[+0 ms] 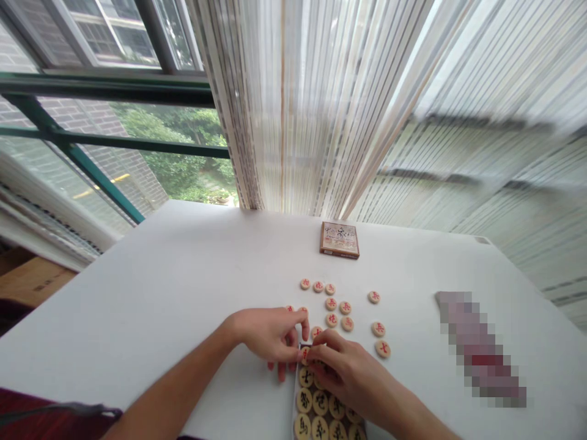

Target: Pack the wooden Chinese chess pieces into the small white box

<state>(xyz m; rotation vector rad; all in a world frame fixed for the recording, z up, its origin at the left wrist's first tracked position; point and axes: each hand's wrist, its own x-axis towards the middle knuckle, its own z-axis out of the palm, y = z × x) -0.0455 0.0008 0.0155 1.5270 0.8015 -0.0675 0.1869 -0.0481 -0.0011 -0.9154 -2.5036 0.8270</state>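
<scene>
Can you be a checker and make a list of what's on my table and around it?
surface: white table, flat.
job's things: red pieces spread out; black pieces packed in a tray.
clutter: small box beyond the pieces; blurred thing at right.
grippers: left hand and right hand meet at the tray's far end, fingers at the pieces there.
cables: nothing seen.
surroundings: window with a tree outside; curtains.

- You get bright daylight from the window [114, 140] beyond the table's [183, 263] far left corner.
- You see the sheer curtain [463, 165] blurred toward the right.
- You get bowed lines at the frame's edges.
- You lose all detail in a pixelated patch [481, 348] near the table's right edge.
- You see only faint, soft shadows on the tabletop.
</scene>
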